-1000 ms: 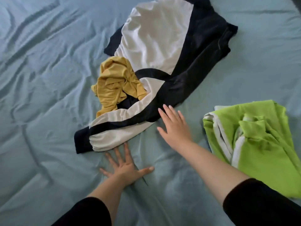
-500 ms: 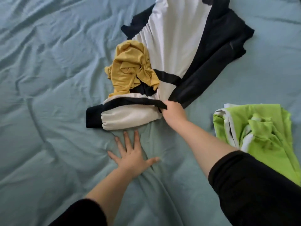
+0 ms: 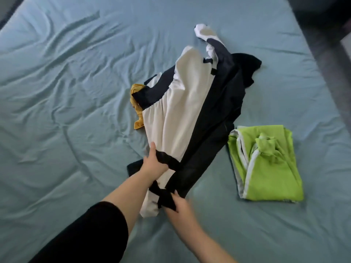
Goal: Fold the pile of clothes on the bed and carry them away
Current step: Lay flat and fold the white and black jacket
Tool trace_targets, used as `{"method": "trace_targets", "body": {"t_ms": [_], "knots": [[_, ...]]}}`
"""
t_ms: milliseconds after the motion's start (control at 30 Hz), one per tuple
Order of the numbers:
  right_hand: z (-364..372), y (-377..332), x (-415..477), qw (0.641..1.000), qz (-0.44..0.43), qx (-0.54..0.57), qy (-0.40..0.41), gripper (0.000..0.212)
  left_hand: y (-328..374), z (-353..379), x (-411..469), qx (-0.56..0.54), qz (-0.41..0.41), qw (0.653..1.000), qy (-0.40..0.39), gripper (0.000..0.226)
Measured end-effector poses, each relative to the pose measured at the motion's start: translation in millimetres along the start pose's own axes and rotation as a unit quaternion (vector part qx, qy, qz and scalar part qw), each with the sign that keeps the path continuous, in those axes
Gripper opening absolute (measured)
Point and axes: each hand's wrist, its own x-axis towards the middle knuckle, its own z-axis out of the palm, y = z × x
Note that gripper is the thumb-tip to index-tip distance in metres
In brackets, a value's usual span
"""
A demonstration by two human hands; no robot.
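A black-and-white garment [image 3: 182,114] is stretched across the middle of the bed, its near end lifted off the sheet. My left hand [image 3: 153,164] grips its black band at the near left edge. My right hand [image 3: 177,207] holds the black cuff at the garment's near end, slightly blurred. A mustard-yellow garment [image 3: 137,109] peeks out from under the left side of the black-and-white one, mostly hidden. A folded lime-green garment [image 3: 266,164] with white stripes lies on the sheet to the right, untouched.
The light-blue bed sheet [image 3: 66,92] is wrinkled and runs wide to the left and toward me. A dark bed frame or wall [image 3: 326,35] bounds the bed at the upper right.
Both hands left the sheet and took hold of the black-and-white garment. It has been pulled up toward me and now covers most of the yellow garment.
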Motion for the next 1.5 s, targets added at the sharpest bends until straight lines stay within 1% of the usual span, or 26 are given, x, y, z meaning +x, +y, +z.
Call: {"method": "trace_targets", "body": {"t_ms": [100,200,233,300,333,400,467,500,533,600,633,667,700,767,800,867,933,1033,1133,1167,1200,1267,1300,1367,1433,1500], "knots": [[-12.6,-8.3,-22.3,0.999,-0.017,0.025,-0.025,0.048,-6.2,7.3,-12.9,-0.033,0.055,0.998,-0.019,0.072],[-40.7,-9.5,-33.5,0.999,-0.004,-0.020,-0.031,0.081,-5.7,10.5,-32.8,-0.049,0.094,0.994,0.013,0.050],[-48.6,-10.0,-33.4,1.000,0.010,-0.013,-0.004,0.087,-7.1,9.3,-41.0,-0.068,0.090,0.993,0.018,0.045],[-60.1,-12.2,-26.5,0.988,0.063,0.095,0.105,0.091,-15.0,0.6,-59.3,-0.094,0.070,0.993,0.034,0.037],[-63.6,-13.3,-19.4,0.965,0.116,0.181,0.152,0.096,-20.5,-4.5,-69.1,-0.110,0.055,0.992,0.032,0.035],[-66.6,-9.7,0.7,0.883,0.223,0.383,0.155,0.101,-34.3,-13.3,-88.3,-0.139,0.025,0.990,-0.003,0.030],[-61.9,-6.6,21.9,0.784,0.285,0.539,0.115,0.085,-52.3,-21.9,-103.1,-0.125,-0.013,0.992,-0.032,0.031],[-55.6,-8.3,27.6,0.765,0.302,0.557,0.113,0.070,-63.4,-26.6,-107.7,-0.118,-0.025,0.993,-0.019,0.032],[-47.3,-9.9,32.4,0.774,0.314,0.536,0.125,0.054,-74.0,-32.2,-111.0,-0.120,-0.036,0.992,0.021,0.032],[-28.7,-12.7,38.1,0.822,0.298,0.452,0.179,0.032,-94.9,-40.0,-116.8,-0.095,-0.033,0.982,0.160,0.026],[-19.6,-17.3,36.3,0.846,0.264,0.411,0.214,0.026,-101.8,-39.7,-121.9,-0.031,-0.031,0.974,0.224,0.034],[-11.1,-24.3,31.2,0.872,0.227,0.361,0.241,0.025,-105.3,-35.7,-128.8,0.058,-0.012,0.966,0.253,0.055],[-2.7,-31.4,23.2,0.896,0.193,0.309,0.254,0.027,-106.7,-27.7,-136.2,0.134,0.030,0.959,0.249,0.078],[13.9,-46.1,1.3,0.929,0.153,0.231,0.246,0.031,-101.0,-4.1,-150.1,0.228,0.131,0.948,0.179,0.112],[21.0,-51.8,-10.4,0.941,0.141,0.207,0.226,0.030,-97.4,9.2,-154.0,0.259,0.170,0.939,0.152,0.116],[28.0,-60.6,-32.2,0.961,0.126,0.181,0.167,0.024,-90.0,28.6,-150.7,0.294,0.218,0.920,0.140,0.108],[22.1,-64.3,-46.7,0.971,0.120,0.176,0.107,0.021,-79.9,34.8,-142.3,0.229,0.252,0.932,0.125,0.088],[-4.0,-61.5,-60.3,0.984,0.084,0.153,0.018,0.017,-66.9,28.8,-135.7,-0.003,0.250,0.963,0.100,0.082],[-35.5,-42.6,-69.0,0.990,0.019,0.127,0.057,0.022,-63.4,11.5,-129.5,-0.051,0.220,0.967,0.115,0.071],[-45.8,-28.4,-68.6,0.992,-0.004,0.074,0.104,0.025,-61.9,6.1,-127.6,-0.078,0.206,0.969,0.115,0.069],[-55.7,-11.4,-65.3,0.989,-0.016,-0.033,0.145,0.032,-59.4,2.1,-126.1,-0.113,0.193,0.968,0.113,0.065],[-68.9,20.0,-54.6,0.946,0.019,-0.290,0.145,0.070,-50.0,-4.6,-124.5,-0.206,0.132,0.964,0.103,0.057],[-70.8,31.3,-47.1,0.916,0.053,-0.376,0.130,0.090,-44.4,-8.3,-124.4,-0.249,0.078,0.960,0.096,0.050],[-69.0,39.1,-26.5,0.882,0.056,-0.453,0.119,0.110,-37.7,-18.8,-125.7,-0.326,-0.041,0.942,0.065,0.026],[-64.3,31.8,-0.8,0.873,-0.011,-0.471,0.130,0.110,-43.2,-31.0,-127.7,-0.323,-0.058,0.944,0.038,0.019],[-62.1,13.3,24.7,0.876,-0.099,-0.448,0.147,0.089,-50.3,-44.6,-126.5,-0.325,-0.102,0.939,0.054,0.021]]}}
